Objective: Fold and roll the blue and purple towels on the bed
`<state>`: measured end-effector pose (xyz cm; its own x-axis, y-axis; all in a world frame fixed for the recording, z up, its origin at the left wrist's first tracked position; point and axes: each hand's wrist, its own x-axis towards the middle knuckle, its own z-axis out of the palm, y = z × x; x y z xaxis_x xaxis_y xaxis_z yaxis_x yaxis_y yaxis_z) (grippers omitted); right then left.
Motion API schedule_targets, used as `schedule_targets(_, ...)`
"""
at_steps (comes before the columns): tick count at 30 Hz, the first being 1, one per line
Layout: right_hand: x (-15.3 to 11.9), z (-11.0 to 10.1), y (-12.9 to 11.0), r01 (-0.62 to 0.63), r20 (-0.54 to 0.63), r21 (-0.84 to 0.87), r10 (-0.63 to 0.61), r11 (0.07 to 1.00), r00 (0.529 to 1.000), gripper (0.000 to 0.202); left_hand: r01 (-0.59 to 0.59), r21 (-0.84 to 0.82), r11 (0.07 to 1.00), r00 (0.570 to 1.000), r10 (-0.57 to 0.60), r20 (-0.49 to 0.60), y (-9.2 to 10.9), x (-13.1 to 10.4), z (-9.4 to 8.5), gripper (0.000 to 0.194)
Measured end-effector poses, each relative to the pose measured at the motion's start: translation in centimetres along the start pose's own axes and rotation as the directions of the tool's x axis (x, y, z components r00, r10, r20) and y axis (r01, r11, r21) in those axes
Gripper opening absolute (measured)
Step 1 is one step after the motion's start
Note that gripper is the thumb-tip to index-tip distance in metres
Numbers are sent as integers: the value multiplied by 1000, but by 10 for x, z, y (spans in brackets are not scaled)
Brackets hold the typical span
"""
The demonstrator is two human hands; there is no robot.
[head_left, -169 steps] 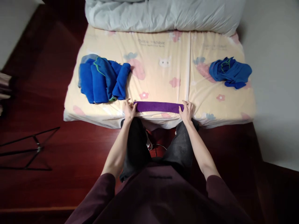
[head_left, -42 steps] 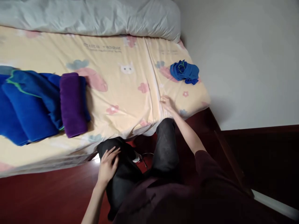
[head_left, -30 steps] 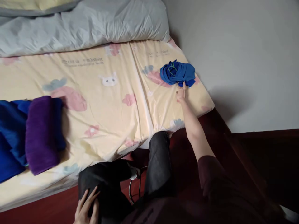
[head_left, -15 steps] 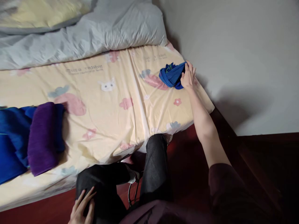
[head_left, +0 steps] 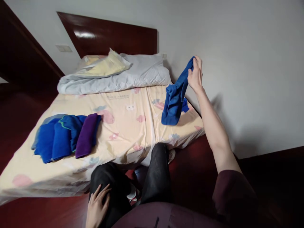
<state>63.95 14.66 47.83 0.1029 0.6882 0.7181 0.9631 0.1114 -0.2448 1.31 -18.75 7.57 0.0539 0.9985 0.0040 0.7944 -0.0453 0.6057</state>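
My right hand (head_left: 196, 74) pinches the top corner of a blue towel (head_left: 175, 103), raised at the right side of the bed. The towel hangs down slantwise to the left, bunched in its lower part. Behind it, a smaller bit of darker blue cloth (head_left: 185, 105) lies on the sheet; whether it is a separate piece I cannot tell. My left hand (head_left: 98, 202) rests on my left knee with its fingers spread, holding nothing. Over on the left of the bed lies an overlapping row of folded blue towels (head_left: 60, 139), with a folded purple towel (head_left: 86, 136) at its right end.
The bed (head_left: 128, 126) has a cream patterned sheet. A rolled-back grey quilt (head_left: 140, 74) and a yellow pillow (head_left: 109, 65) lie near the dark wooden headboard (head_left: 118, 38). A white wall (head_left: 249, 79) runs along the right. My knees are close to the bed's near edge.
My right hand has lifted the blue towel off the sheet, and it now hangs stretched out. The view has tilted up, showing the headboard. My left hand stays on my knee.
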Motion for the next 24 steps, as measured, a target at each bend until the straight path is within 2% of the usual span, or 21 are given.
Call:
schedule_targets(2, 5, -15, -12, 15, -36, 35, -14, 999, 999, 56, 3, -49, 999, 1000, -3, 13, 11, -1, -1, 37)
schedule_targets(4, 1, -26, -27, 52, -53, 81, -48, 995, 997, 56, 9, -150, 989, 1000, -6, 18, 34, 5, -5, 43)
schedule_targets(6, -12, -35, -46, 90, -43, 130, -85, 987, 995, 55, -11, -251, 968, 1000, 14, 10, 69, 20, -14, 49)
schedule_targets(9, -37, -45, -76, 108, 13, 210, -114, 972, 993, 50, -171, -346, 923, 981, 191, 24, 139, 56, -36, 49)
schedule_targets(11, -53, -52, -96, 87, 65, 283, -110, 955, 992, 48, -326, -388, 862, 935, 355, 3, 192, 84, -54, 46)
schedule_targets(13, -70, -60, -117, 37, 130, 366, -90, 930, 987, 46, -464, -430, 774, 874, 480, -80, 244, 110, -71, 45)
schedule_targets(15, -91, -70, -142, -33, 210, 450, -70, 893, 975, 43, -561, -485, 671, 813, 556, -173, 290, 131, -83, 48)
schedule_targets(17, -118, -82, -169, -98, 302, 534, -81, 840, 950, 39, -627, -502, 596, 765, 595, -248, 324, 144, -89, 63)
schedule_targets(18, -133, -89, -182, -123, 350, 576, -107, 808, 931, 36, -651, -497, 574, 744, 612, -268, 335, 147, -89, 73)
schedule_targets(20, -164, -105, -206, -149, 428, 649, -197, 746, 882, 33, -680, -490, 545, 709, 659, -251, 344, 148, -86, 88)
schedule_targets(22, -191, -120, -222, -143, 471, 691, -291, 709, 833, 35, -671, -515, 534, 683, 715, -148, 339, 142, -81, 90)
schedule_targets(24, -211, -132, -229, -125, 498, 695, -349, 708, 794, 39, -613, -575, 541, 674, 738, -24, 327, 128, -76, 82)
